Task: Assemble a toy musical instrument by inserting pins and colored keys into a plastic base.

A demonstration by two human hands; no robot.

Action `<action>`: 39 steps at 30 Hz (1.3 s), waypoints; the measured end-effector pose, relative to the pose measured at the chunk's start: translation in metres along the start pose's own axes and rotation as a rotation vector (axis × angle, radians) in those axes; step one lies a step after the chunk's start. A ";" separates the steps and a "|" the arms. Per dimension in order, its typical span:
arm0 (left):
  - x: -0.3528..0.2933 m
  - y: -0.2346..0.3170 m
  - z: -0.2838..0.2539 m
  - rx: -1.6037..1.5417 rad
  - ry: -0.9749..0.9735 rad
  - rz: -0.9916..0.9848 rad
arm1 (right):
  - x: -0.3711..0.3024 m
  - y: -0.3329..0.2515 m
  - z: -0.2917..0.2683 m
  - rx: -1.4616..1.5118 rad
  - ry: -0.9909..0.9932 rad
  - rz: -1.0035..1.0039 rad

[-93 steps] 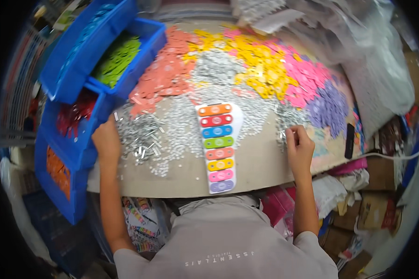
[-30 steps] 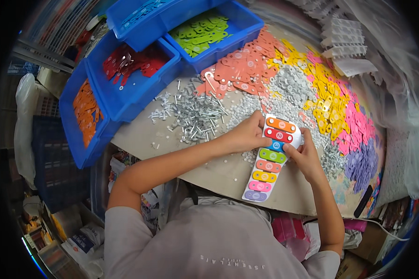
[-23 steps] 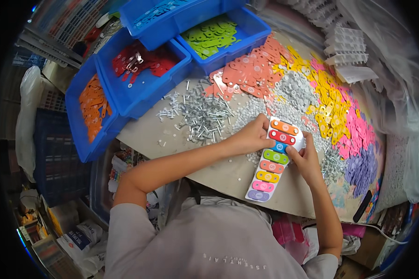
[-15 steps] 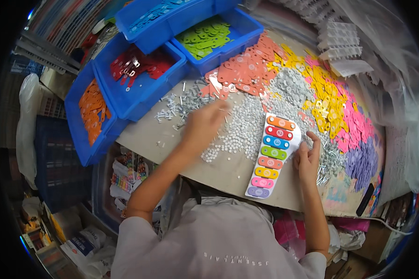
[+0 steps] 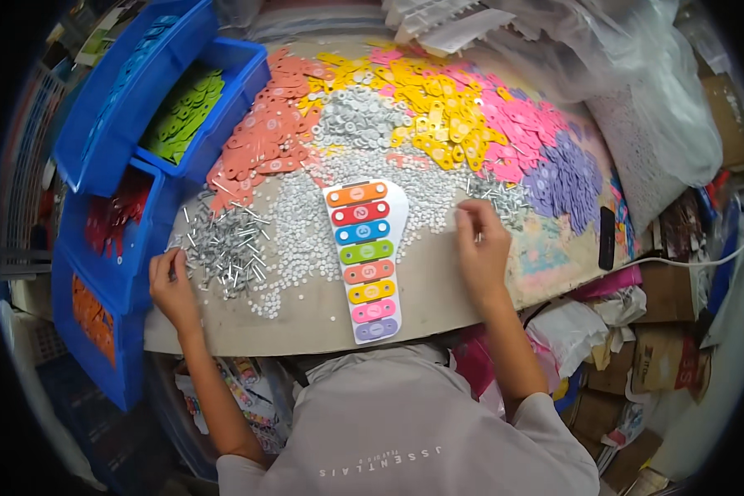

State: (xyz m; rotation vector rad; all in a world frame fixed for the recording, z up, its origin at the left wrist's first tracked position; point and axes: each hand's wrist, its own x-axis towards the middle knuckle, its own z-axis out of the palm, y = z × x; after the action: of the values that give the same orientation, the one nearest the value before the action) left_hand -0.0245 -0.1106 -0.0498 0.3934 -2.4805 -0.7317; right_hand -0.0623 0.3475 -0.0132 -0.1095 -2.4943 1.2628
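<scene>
On the table in front of me lies a toy xylophone (image 5: 367, 260) with a white base and a row of coloured bars, orange at the far end and purple at the near end. White round caps show on the orange, red and blue bars. Neither hand touches it. At the left, my left hand (image 5: 174, 289) has its fingers curled together beside a heap of silver pins (image 5: 230, 248). My right hand (image 5: 482, 252) is half curled, thumb and forefinger close together, near a smaller pile of pins (image 5: 500, 197). What either hand holds, if anything, is too small to make out.
Small white caps (image 5: 293, 219) spread around the xylophone. Behind lie grey washers (image 5: 360, 118) and heaps of salmon (image 5: 264, 136), yellow (image 5: 446, 116), pink (image 5: 525, 128) and purple bars (image 5: 566, 182). Blue bins (image 5: 194, 161) stand left; a dark slim object (image 5: 607, 238) lies right.
My view has swung right, shifting the scene leftward. My left hand has gone from among the caps to the near left side of the pin heap. My right hand is now farther from the xylophone.
</scene>
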 end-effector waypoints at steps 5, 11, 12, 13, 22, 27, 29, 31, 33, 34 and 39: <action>-0.004 0.010 -0.002 -0.021 0.156 0.142 | 0.017 0.042 -0.065 -0.367 0.115 -0.093; -0.022 0.055 -0.004 -0.635 -0.115 -0.192 | 0.020 0.070 -0.086 -0.504 0.023 -0.094; -0.027 0.072 -0.006 -0.662 -0.127 -0.283 | 0.022 0.073 -0.086 -0.491 0.010 -0.096; -0.029 0.079 -0.005 -0.651 -0.120 -0.286 | 0.023 0.076 -0.086 -0.480 0.002 -0.099; -0.057 0.124 0.014 -0.897 -0.476 -0.370 | 0.024 0.057 -0.092 -0.505 -0.109 -0.057; -0.060 0.141 0.026 -1.138 -0.797 -0.613 | 0.020 0.009 -0.067 -0.329 0.026 -0.013; -0.053 0.150 0.032 -1.154 -0.843 -0.611 | 0.013 -0.009 -0.051 -0.223 -0.049 -0.023; -0.049 0.157 0.040 -1.181 -0.900 -0.620 | 0.003 -0.024 -0.032 -0.113 -0.125 -0.032; -0.046 0.160 0.049 -1.173 -0.924 -0.624 | -0.010 -0.034 -0.010 0.066 -0.285 -0.049; -0.046 0.160 0.053 -1.205 -0.938 -0.620 | -0.015 -0.039 0.000 0.067 -0.289 -0.049; -0.047 0.160 0.061 -1.253 -0.982 -0.623 | -0.021 -0.045 0.031 0.112 -0.317 -0.155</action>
State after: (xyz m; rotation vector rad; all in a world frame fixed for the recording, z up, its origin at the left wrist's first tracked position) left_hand -0.0397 0.0643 -0.0213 0.3177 -1.9276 -3.0069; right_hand -0.0486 0.2918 0.0003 0.3299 -2.6194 1.4441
